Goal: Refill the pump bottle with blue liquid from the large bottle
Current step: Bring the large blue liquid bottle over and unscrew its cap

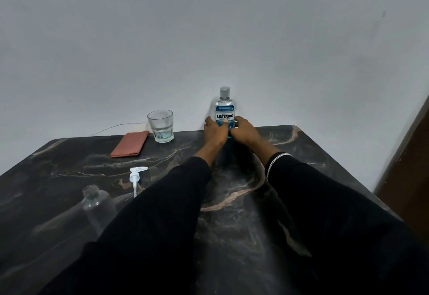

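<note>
hands, my left hand and right hand, grip the capped large bottle; next i judge uncapping, then pouring into the open pump bottle.

Long black sleeves on both arms — a silver chain bracelet at the right wrist.
</note>
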